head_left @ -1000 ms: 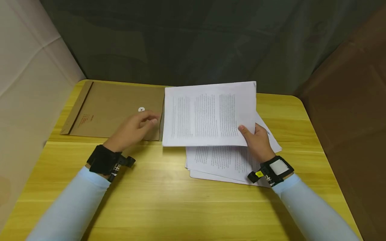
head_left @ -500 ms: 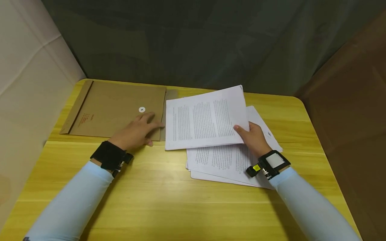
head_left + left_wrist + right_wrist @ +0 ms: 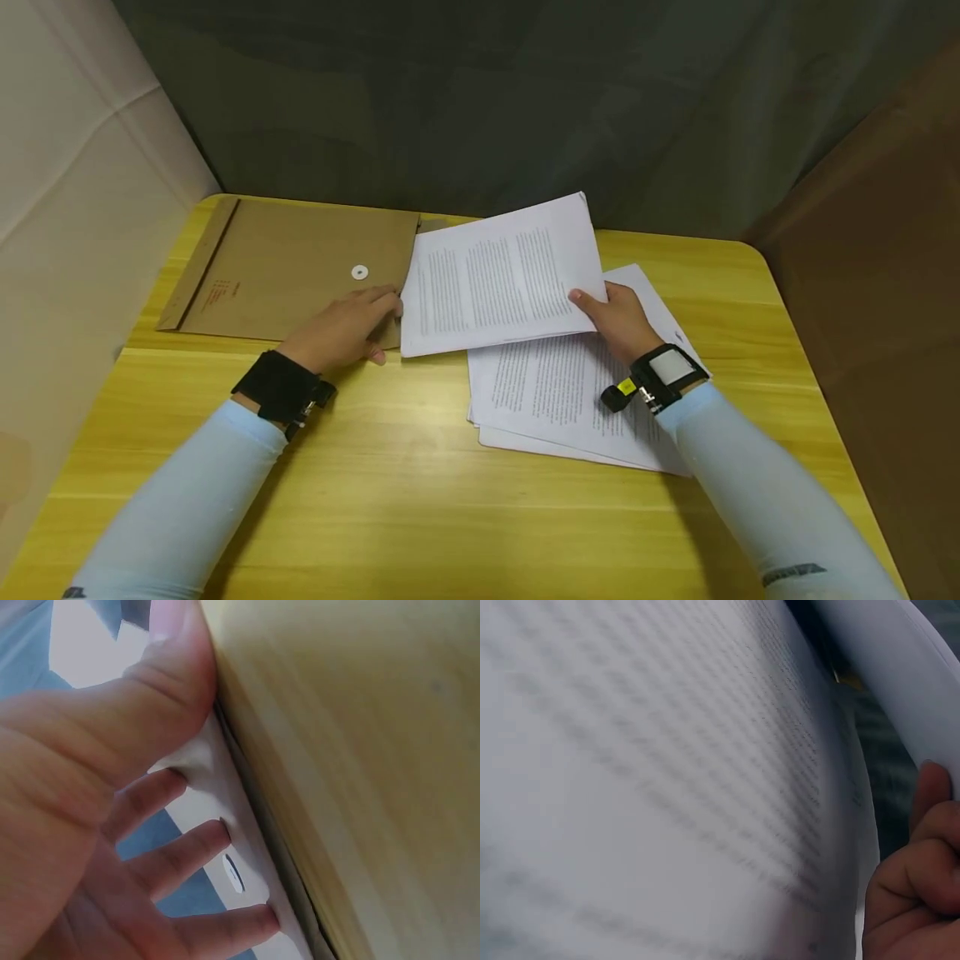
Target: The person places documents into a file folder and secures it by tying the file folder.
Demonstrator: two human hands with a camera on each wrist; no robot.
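Since a moment ago, the right hand [image 3: 617, 318] has carried its printed sheets [image 3: 498, 279] to the left, so their edge now lies over the open end of the brown envelope [image 3: 300, 271]. That hand pinches the sheets at their right edge, thumb on top. The left hand [image 3: 347, 329] rests with straight fingers on the envelope's open end, right beside the sheets. More printed pages [image 3: 562, 392] lie in a loose pile on the yellow table [image 3: 420, 500], under the right wrist.
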